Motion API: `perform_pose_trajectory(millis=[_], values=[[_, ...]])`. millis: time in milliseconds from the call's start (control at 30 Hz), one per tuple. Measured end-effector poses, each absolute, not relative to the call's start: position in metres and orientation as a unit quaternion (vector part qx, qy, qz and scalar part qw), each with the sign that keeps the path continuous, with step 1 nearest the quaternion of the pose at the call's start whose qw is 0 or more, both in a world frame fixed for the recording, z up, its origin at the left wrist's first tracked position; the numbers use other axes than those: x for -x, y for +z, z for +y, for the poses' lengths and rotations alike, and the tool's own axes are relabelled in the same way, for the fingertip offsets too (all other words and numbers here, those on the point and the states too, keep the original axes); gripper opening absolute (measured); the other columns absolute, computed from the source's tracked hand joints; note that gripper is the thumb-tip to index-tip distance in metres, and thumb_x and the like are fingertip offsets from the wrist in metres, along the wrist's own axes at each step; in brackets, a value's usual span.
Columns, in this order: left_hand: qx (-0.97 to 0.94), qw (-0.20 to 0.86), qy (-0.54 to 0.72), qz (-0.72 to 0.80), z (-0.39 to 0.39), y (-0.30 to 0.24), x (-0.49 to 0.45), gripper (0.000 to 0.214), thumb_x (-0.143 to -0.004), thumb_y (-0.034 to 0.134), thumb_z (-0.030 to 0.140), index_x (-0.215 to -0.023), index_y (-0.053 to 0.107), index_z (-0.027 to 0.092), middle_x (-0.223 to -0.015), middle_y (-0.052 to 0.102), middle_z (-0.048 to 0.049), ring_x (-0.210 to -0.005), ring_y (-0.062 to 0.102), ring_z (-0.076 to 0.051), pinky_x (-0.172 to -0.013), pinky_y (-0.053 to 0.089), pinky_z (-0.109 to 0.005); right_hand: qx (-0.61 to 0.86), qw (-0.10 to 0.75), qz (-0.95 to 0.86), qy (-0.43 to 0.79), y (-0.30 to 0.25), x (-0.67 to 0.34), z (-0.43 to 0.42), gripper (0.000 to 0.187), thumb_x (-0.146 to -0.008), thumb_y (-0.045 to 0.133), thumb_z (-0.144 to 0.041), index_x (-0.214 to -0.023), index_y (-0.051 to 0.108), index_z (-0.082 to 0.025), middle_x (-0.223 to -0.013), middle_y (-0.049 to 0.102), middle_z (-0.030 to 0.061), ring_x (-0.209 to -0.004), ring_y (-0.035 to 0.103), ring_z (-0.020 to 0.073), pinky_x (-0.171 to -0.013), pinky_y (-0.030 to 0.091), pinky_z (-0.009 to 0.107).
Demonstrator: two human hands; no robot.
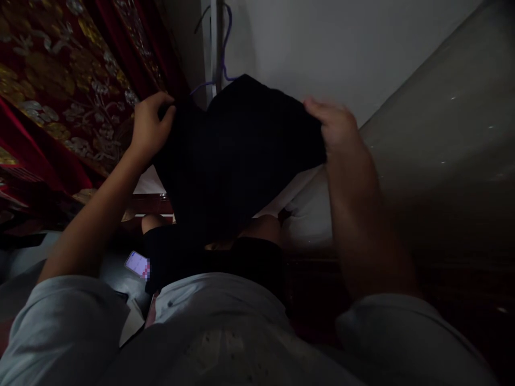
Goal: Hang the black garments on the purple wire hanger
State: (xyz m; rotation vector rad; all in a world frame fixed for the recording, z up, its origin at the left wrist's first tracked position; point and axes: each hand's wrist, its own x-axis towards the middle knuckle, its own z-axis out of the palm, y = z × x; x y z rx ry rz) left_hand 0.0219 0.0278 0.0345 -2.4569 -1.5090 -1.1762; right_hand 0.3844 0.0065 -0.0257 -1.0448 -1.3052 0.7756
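A black cloth garment (241, 145) hangs spread between my two hands, above my knees. Its exact kind is too dark to make out. At its upper left, my left hand (153, 120) is closed on the edge, thumb toward the cloth. My right hand (333, 120) pinches the upper right edge and looks slightly blurred. The lower part of the cloth drops toward my lap, where it merges with my dark shorts (249, 262).
Red curtains (76, 80) with gold and silver floral patterns hang at the left. A grey pole with a purple cord (229, 32) stands against the pale wall (322, 48). A glossy pale covered surface (426, 139) slopes at the right. A lit phone (137, 264) lies beside my left leg.
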Motion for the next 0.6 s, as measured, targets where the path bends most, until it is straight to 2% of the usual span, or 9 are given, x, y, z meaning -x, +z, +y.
perform_pose_trajectory(millis=[100, 167, 200, 267, 333, 400, 500, 567, 600], values=[[0.804, 0.097, -0.432, -0.398, 0.014, 0.046, -0.039, 0.019, -0.101, 0.061, 0.031, -0.119, 0.065, 0.023, -0.128, 0.062, -0.0073, -0.122, 0.053, -0.020, -0.110, 0.043, -0.036, 0.384, 0.684, -0.505, 0.359, -0.004, -0.372, -0.015, 0.028, -0.084, 0.069, -0.045, -0.071, 0.064, -0.020, -0.072, 0.066, 0.0063, -0.079, 0.069, 0.0213, -0.084, 0.056, 0.037], [0.803, 0.115, -0.476, -0.340, 0.002, 0.053, -0.049, 0.020, -0.101, 0.063, 0.034, -0.118, 0.066, 0.023, -0.128, 0.059, -0.0103, -0.124, 0.053, -0.023, -0.109, 0.044, -0.036, 0.360, 0.687, -0.517, 0.363, 0.002, -0.363, -0.034, 0.026, -0.087, 0.067, -0.044, -0.076, 0.067, -0.021, -0.074, 0.065, 0.0050, -0.079, 0.067, 0.0204, -0.085, 0.056, 0.037], [0.801, 0.086, -0.492, -0.330, -0.004, 0.056, -0.054, 0.022, -0.102, 0.062, 0.036, -0.117, 0.067, 0.021, -0.125, 0.060, -0.0108, -0.121, 0.056, -0.023, -0.107, 0.046, -0.036, 0.349, 0.669, -0.535, 0.381, 0.003, -0.357, -0.044, 0.021, -0.087, 0.067, -0.042, -0.082, 0.069, -0.021, -0.078, 0.066, 0.0043, -0.080, 0.067, 0.0196, -0.084, 0.056, 0.036], [0.795, -0.062, -0.487, -0.356, -0.014, 0.064, -0.064, 0.032, -0.109, 0.048, 0.042, -0.122, 0.064, 0.017, -0.119, 0.063, -0.0107, -0.115, 0.063, -0.024, -0.100, 0.050, -0.037, 0.330, 0.613, -0.572, 0.435, 0.001, -0.340, -0.066, 0.017, -0.082, 0.070, -0.033, -0.095, 0.069, -0.023, -0.085, 0.068, 0.0016, -0.080, 0.065, 0.0172, -0.079, 0.055, 0.033], [0.766, -0.243, -0.432, -0.409, -0.023, 0.071, -0.072, 0.049, -0.113, 0.027, 0.047, -0.136, 0.054, 0.013, -0.123, 0.063, -0.0122, -0.122, 0.064, -0.027, -0.099, 0.051, -0.041, 0.319, 0.562, -0.594, 0.478, -0.004, -0.319, -0.083, 0.025, -0.078, 0.070, -0.030, -0.102, 0.066, -0.025, -0.086, 0.066, 0.0001, -0.074, 0.063, 0.0165, -0.070, 0.053, 0.032], [0.731, -0.355, -0.388, -0.434, -0.031, 0.076, -0.077, 0.057, -0.114, 0.012, 0.046, -0.146, 0.045, 0.013, -0.130, 0.060, -0.0135, -0.136, 0.056, -0.032, -0.103, 0.049, -0.047, 0.334, 0.548, -0.603, 0.474, -0.008, -0.300, -0.091, 0.026, -0.078, 0.066, -0.037, -0.102, 0.063, -0.028, -0.085, 0.065, 0.0020, -0.074, 0.061, 0.0197, -0.066, 0.052, 0.034], [0.697, -0.421, -0.405, -0.416, -0.043, 0.080, -0.076, 0.046, -0.114, 0.023, 0.039, -0.144, 0.047, 0.014, -0.138, 0.058, -0.0113, -0.144, 0.049, -0.030, -0.110, 0.044, -0.045, 0.367, 0.592, -0.585, 0.416, -0.007, -0.290, -0.090, 0.029, -0.077, 0.055, -0.043, -0.102, 0.060, -0.029, -0.092, 0.065, 0.0060, -0.088, 0.063, 0.0264, -0.076, 0.053, 0.041], [0.677, -0.445, -0.429, -0.399, -0.049, 0.080, -0.070, 0.037, -0.113, 0.036, 0.036, -0.137, 0.052, 0.013, -0.142, 0.057, -0.0105, -0.142, 0.052, -0.027, -0.113, 0.043, -0.041, 0.361, 0.633, -0.561, 0.392, -0.003, -0.297, -0.089, 0.032, -0.072, 0.050, -0.039, -0.101, 0.059, -0.029, -0.095, 0.062, 0.0060, -0.094, 0.063, 0.0268, -0.082, 0.052, 0.042], [0.672, -0.453, -0.433, -0.394, -0.051, 0.080, -0.067, 0.034, -0.112, 0.039, 0.035, -0.134, 0.053, 0.013, -0.142, 0.057, -0.0100, -0.141, 0.053, -0.026, -0.113, 0.044, -0.039, 0.349, 0.647, -0.555, 0.390, 0.000, -0.303, -0.091, 0.033, -0.068, 0.050, -0.036, -0.099, 0.058, -0.029, -0.093, 0.060, 0.0052, -0.092, 0.062, 0.0258, -0.080, 0.052, 0.040]])
